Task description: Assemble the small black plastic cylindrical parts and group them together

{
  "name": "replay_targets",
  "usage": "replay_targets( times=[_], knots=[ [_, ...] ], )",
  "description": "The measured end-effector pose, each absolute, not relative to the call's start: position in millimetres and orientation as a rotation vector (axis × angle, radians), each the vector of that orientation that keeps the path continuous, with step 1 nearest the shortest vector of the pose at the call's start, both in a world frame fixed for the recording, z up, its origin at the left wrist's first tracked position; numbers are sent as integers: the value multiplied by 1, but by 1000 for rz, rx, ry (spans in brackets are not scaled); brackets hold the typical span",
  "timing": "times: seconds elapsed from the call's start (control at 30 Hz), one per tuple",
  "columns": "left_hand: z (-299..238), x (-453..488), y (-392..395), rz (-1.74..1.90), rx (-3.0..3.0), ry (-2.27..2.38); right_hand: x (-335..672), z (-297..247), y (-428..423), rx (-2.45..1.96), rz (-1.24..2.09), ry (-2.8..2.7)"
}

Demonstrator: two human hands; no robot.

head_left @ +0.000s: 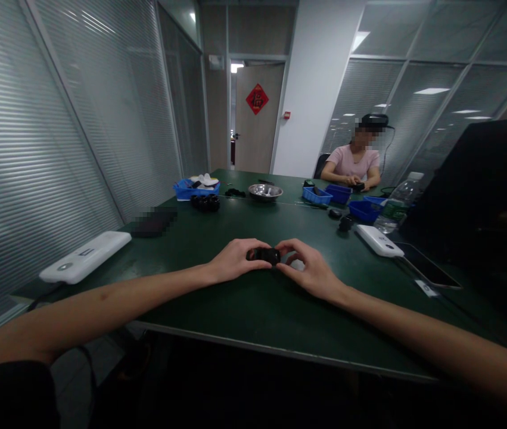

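Observation:
Over the middle of the green table [217, 304], a small glossy black part [271, 256] is between my hands; its exact kind is hard to make out. My left hand [239, 259] closes round its left end, thumb in front and fingers behind. At the right end, my right hand [309, 271] curls with thumb and fingertips pinching the part's edge. Through the loop of my right fingers shows a small whitish patch [298, 264], too unclear to name.
White power banks [86, 257] lie left and right. Further back are a blue basket [197, 189], black round pieces [205, 203], a metal bowl [265, 192], blue bins [364, 210] and a bottle [398, 202]. A phone [429, 265] lies right. Another person [355, 164] sits across, hands on something dark.

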State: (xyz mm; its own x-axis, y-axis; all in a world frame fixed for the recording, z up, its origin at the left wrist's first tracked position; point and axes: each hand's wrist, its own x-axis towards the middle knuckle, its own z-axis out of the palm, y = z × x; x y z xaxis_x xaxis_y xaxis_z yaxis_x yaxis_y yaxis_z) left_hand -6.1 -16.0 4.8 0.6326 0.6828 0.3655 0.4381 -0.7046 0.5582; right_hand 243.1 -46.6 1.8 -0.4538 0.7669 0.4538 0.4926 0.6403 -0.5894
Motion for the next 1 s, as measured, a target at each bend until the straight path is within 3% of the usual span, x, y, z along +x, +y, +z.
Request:
replay_targets(
  times=[0.17, 0.83, 1.0],
  knots=[
    [2, -6, -14, 806, 2432, 892, 240, 3, -46, -1105, 504, -2112],
    [6, -5, -18, 765, 2418, 892, 244, -1, -42, -912, 584, -2104],
    [7, -5, -18, 792, 2430, 905, 241, 1, -44, -1085, 579, -2100]
  ],
)
